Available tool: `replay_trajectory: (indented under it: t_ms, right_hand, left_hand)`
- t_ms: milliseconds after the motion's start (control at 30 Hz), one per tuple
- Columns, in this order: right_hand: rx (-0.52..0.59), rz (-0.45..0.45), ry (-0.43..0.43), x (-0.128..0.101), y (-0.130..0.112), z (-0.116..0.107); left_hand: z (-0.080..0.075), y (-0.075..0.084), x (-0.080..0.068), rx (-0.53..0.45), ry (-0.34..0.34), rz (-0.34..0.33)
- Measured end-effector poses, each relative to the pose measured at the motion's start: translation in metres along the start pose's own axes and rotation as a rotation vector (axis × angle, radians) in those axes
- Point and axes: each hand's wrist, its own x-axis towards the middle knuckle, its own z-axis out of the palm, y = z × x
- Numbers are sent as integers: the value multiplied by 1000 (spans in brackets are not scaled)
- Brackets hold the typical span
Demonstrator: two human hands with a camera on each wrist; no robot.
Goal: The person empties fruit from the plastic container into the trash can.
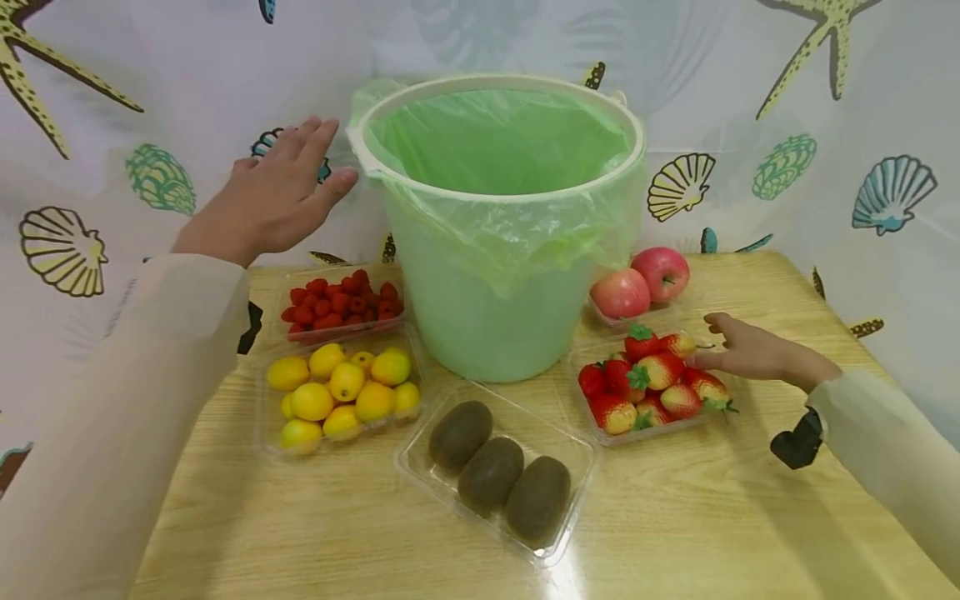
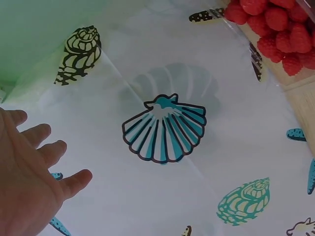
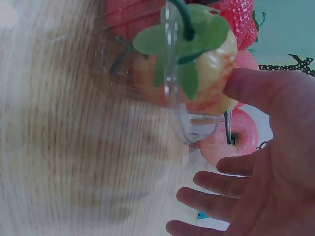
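My left hand (image 1: 281, 196) is raised beside the left rim of a pale green bin (image 1: 487, 325), fingers extended and holding nothing. A light green plastic bag (image 1: 502, 242) lines the bin and folds over its rim. To the right, my right hand (image 1: 757, 350) reaches to the outer side of a clear box (image 1: 660, 429) of strawberries (image 1: 660, 371). Its fingers are straight and spread in the right wrist view, with the thumb (image 3: 251, 88) by a strawberry (image 3: 216, 54); whether they touch, I cannot tell. Behind that box lie two apples (image 1: 662, 273) in a clear tray.
Left of the bin stand a box of raspberries (image 1: 341, 302) and, nearer, one of yellow lemon-like fruit (image 1: 347, 382). In front, a clear tray (image 1: 420, 467) holds three kiwis (image 1: 491, 475). All rest on a wooden table (image 1: 315, 533) against a shell-patterned curtain (image 1: 750, 50).
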Motion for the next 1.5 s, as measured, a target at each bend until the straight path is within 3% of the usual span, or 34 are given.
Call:
replay_trajectory:
  t_ms: [400,667,967,1233,1367,1500]
  right_hand:
    - [217,73,-84,-7,13,13]
    - [326,56,-70,-7,11,18]
    - [395,45,-53,-6,9,24]
    - [499,96,-83,-5,13,29]
    - [610,113,-85,-7,17,28]
    - [791,127,-116,-14,19,24]
  left_hand:
    - [-12,13,7,33,28,50]
    - [-22,23,7,19,45,80]
    - [-29,41,11,-108,-23,135]
    - [-28,52,14,-106,-90,117]
    - [-28,52,14,-118,-104,110]
    - [-29,52,15,-126,-133,96]
